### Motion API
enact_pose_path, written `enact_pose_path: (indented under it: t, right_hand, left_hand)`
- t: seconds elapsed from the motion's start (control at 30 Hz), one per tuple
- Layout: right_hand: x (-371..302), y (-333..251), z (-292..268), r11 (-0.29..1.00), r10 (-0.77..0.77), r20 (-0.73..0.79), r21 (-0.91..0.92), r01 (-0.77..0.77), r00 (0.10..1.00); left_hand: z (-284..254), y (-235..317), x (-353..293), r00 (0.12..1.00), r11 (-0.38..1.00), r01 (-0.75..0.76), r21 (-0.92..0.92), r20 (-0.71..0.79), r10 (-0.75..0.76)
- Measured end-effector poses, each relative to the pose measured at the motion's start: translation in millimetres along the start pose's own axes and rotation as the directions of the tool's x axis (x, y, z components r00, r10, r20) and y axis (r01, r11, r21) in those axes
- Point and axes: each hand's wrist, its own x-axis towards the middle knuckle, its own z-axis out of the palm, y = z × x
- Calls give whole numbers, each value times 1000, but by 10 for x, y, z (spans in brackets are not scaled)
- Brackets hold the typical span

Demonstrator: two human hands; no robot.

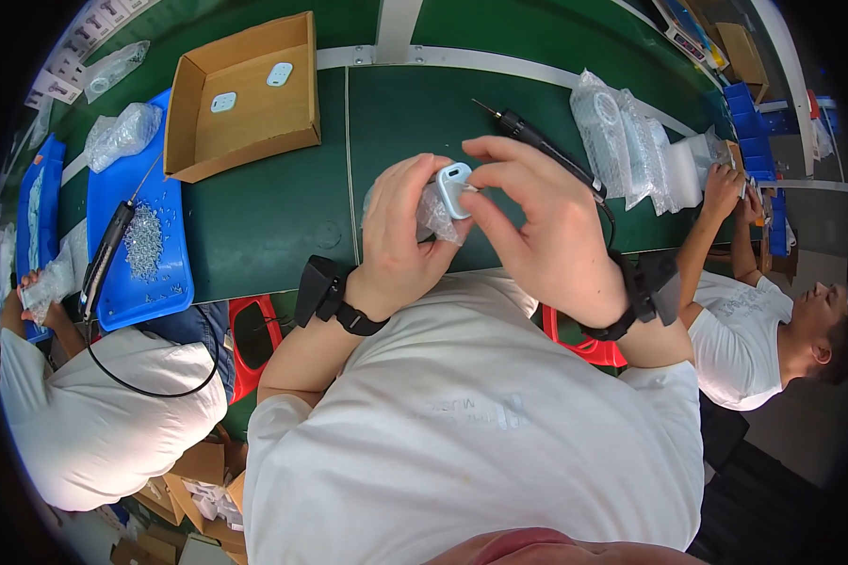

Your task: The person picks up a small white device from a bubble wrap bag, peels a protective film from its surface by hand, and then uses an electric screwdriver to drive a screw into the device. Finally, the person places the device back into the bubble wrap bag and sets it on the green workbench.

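White plug [453,188] with a clear bag [433,215] sits between my two hands, above the green tabletop [273,217]. My left hand [400,235] holds the bag and plug. My right hand [537,221] pinches the plug's top. A screwdriver [542,146] lies just behind.

Long workbench [273,226] with a dark green top, a pale rail [499,64] running along its far side and a seam across it. Blue trays [127,188] on the left end; one carries a heap of small screws [144,240]. Open cardboard box [245,94] toward the back. Blue bins [749,113] stacked far right. Red stools [254,330] below the bench edge. Even, bright overhead light, no hard shadows.
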Motion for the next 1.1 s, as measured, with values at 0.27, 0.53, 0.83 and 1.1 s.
enact_pose_path:
  t: [0.27, 0.53, 0.83, 1.1]
  right_hand:
    - [434, -13, -178, 998, 55, 280, 18, -62, 958]
    - [897, -117, -286, 997, 64, 605, -68, -29, 794]
    - [889, 82, -115, 661, -505, 541, -259, 704, 673]
    - [865, -285, -381, 716, -525, 402, -270, 644, 751]
  left_hand:
    - [18, -29, 6, 1000, 999, -19, 26, 5, 19]
    - [0, -75, -79, 995, 994, 95, -50, -26, -96]
    - [-64, -111, -124, 984, 963, 179, -203, 16, -180]
    - [-287, -320, -366, 928, 942, 332, 41, 166, -334]
